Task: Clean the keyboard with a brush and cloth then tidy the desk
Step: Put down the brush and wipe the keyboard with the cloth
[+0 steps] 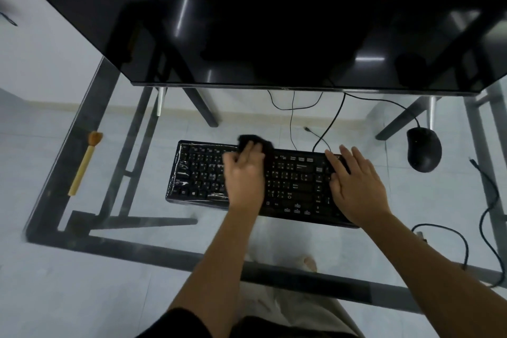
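A black keyboard point(290, 186) lies on the glass desk point(115, 282) in front of me. My left hand point(244, 175) is over the keyboard's middle, closed on a dark cloth point(260, 141) that sticks out past the fingers at the keyboard's far edge. My right hand point(356, 184) lies flat on the keyboard's right end, fingers spread, holding nothing. A brush point(83, 164) with a pale wooden handle and brown bristles lies on the desk at the far left, away from both hands.
A large dark monitor point(274, 22) stands behind the keyboard. A black mouse point(424, 152) sits at the right. Loose cables point(488, 200) run along the desk's right side and behind the keyboard. The desk's metal frame shows through the glass.
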